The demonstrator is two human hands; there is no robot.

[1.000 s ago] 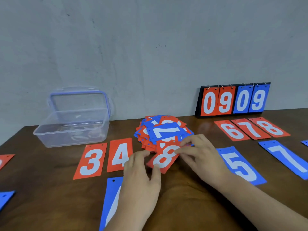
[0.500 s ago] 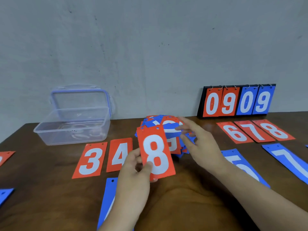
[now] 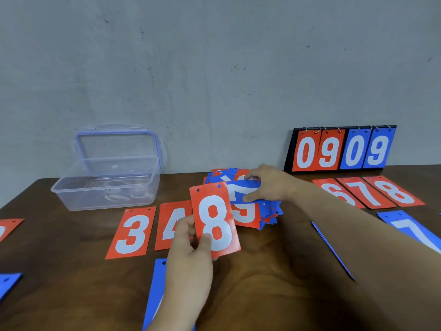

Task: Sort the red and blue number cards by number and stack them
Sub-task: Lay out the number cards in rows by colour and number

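1. Left hand [image 3: 188, 261]: raised over the near middle of the counter [image 3: 262, 295], thumb and fingers pinching the lower edge of a red 8 card [image 3: 214, 223]. The card stands nearly upright, face to the camera, two punched holes at its top edge.
2. Right hand [image 3: 267, 185]: reaching across to the mixed pile [image 3: 248, 211], thumb below and fingers above, pinching a blue card [image 3: 241, 191] at the top of that pile. Its numeral is partly covered and cannot be read with certainty.
3. Mixed pile: red and blue cards heaped loosely at the centre of the counter, just behind the held 8; a red card with a partly hidden white numeral lies at its front.
4. Red 3 card [image 3: 131, 232] and red 4 card [image 3: 170, 225]: flat, side by side, left of the pile; the 4 is partly covered by the left hand and the held 8.
5. Red 6 card [image 3: 334, 189], red 7 card [image 3: 365, 192] and red 8 card on the counter [image 3: 393, 191]: flat in a row at far right, the 6 partly hidden by the right forearm.
6. Blue 7 card [image 3: 412, 230]: flat, near right edge.
7. Blue card near the front edge [image 3: 156, 297]: flat, mostly beneath the left wrist, numeral unreadable.
8. Flip scoreboard [image 3: 341, 149]: upright against the wall, showing red 0 9 and blue 0 9.
9. Clear plastic box [image 3: 107, 185]: far left, lid raised against the wall.
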